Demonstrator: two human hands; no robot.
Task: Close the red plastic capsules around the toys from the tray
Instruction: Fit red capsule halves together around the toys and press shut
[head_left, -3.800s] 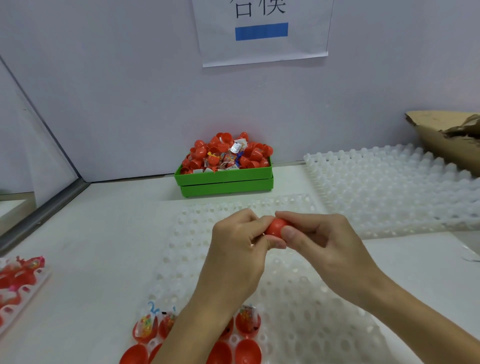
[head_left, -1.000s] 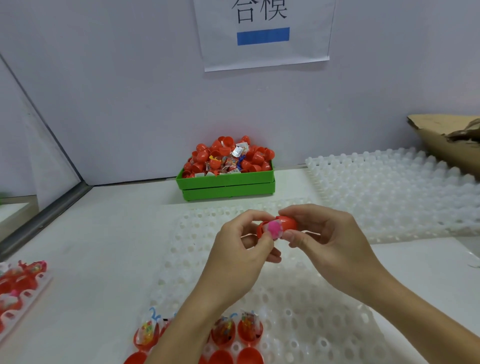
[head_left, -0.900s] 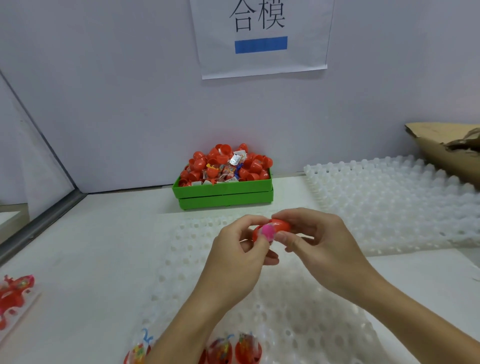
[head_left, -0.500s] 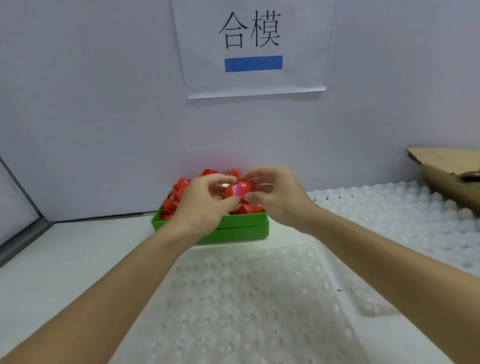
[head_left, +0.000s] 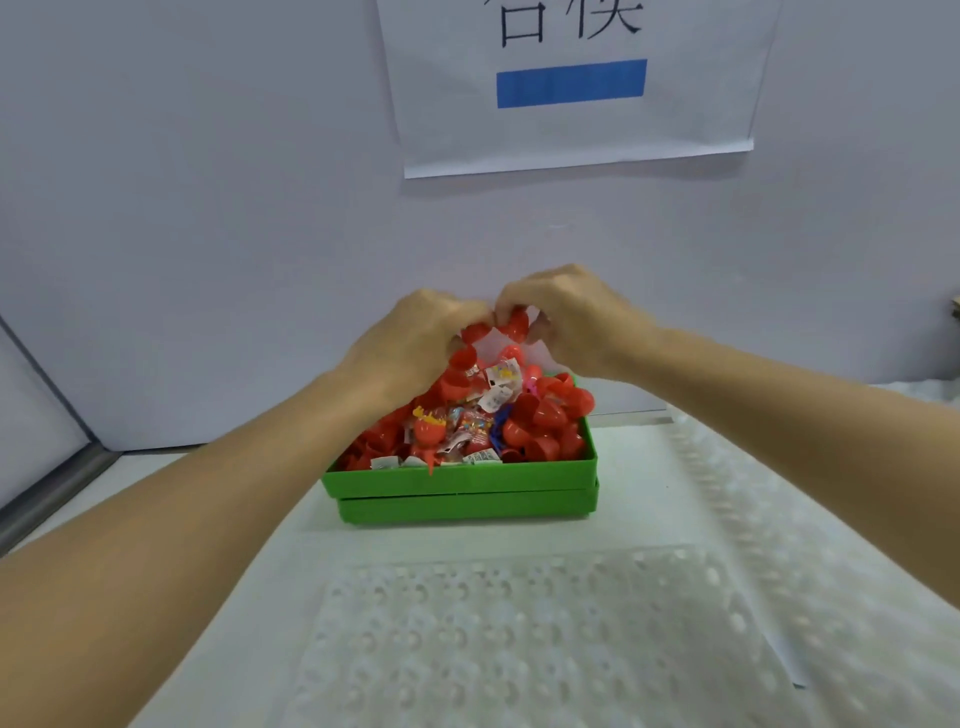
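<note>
Both hands around capsule, above tray

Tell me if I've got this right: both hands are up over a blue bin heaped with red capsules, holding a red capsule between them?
Nearly. The bin is green, not blue, as the head view shows. The rest holds: the left hand and right hand are above its heap of red capsules, holding a red capsule between them.
</note>
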